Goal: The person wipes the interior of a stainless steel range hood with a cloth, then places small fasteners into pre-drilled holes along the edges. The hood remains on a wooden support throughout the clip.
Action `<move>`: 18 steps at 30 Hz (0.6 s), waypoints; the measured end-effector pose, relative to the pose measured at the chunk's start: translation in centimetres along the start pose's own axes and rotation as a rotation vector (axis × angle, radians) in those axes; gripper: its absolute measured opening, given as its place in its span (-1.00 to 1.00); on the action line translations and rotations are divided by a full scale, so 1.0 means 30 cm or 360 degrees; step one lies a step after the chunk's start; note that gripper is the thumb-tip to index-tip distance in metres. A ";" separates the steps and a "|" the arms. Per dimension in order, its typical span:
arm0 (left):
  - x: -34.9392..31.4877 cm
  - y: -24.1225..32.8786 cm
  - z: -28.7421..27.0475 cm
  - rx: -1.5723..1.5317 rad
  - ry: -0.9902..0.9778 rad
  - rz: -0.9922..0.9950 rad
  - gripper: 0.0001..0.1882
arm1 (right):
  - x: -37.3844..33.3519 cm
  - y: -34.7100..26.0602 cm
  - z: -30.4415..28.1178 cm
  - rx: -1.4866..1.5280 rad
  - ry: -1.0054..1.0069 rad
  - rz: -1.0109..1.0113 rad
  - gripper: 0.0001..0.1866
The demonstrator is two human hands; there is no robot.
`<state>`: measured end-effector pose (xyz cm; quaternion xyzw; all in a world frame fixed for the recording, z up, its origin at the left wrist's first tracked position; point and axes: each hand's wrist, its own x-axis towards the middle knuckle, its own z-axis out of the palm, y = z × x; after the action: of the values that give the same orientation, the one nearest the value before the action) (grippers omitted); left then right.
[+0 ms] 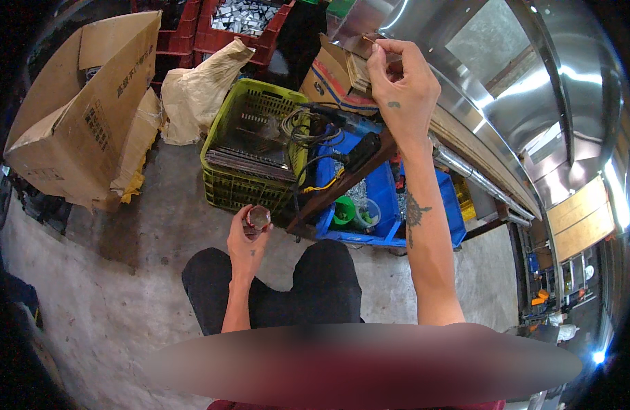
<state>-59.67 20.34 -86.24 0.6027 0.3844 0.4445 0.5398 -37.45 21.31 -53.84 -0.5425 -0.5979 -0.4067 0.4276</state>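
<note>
My left hand (246, 239) is closed around a small round jar (259, 217) with a reddish rim, held above my knees. What is inside the jar is too small to make out. My right hand (405, 82) is raised and stretched far forward, beside a shiny metal sheet (458, 27). Its thumb and forefinger pinch a thin, short, stick-like piece (369, 38). Whether that piece touches the metal cannot be told. Under my right forearm are blue bins (390, 239) with small metal parts, a green cup (343, 210) and a clear cup (367, 213).
A yellow-green crate (216, 181) with stacked dark plates stands ahead, with a coiled cable (304, 126) and a power strip (363, 152) at its right. Cardboard boxes (89, 130) are at the left. Red crates (202, 41) stand at the back. A brown beam (322, 198) slants beside the bins.
</note>
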 end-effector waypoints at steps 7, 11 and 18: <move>0.005 -0.008 0.003 -0.0023 -0.0005 0.0004 -0.38 | 0.008 -0.003 0.004 0.0029 -0.0022 -0.0016 -0.90; 0.006 -0.010 0.001 -0.0005 -0.0020 0.0004 -0.38 | 0.010 -0.006 0.002 0.0011 -0.0035 -0.0007 -0.90; 0.006 -0.009 -0.001 -0.0031 -0.0037 0.0007 -0.38 | 0.014 0.001 0.002 -0.0003 -0.0065 -0.0007 -0.90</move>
<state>-59.65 20.56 -86.48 0.6036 0.3724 0.4423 0.5490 -37.45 21.51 -53.48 -0.5497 -0.6074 -0.3970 0.4138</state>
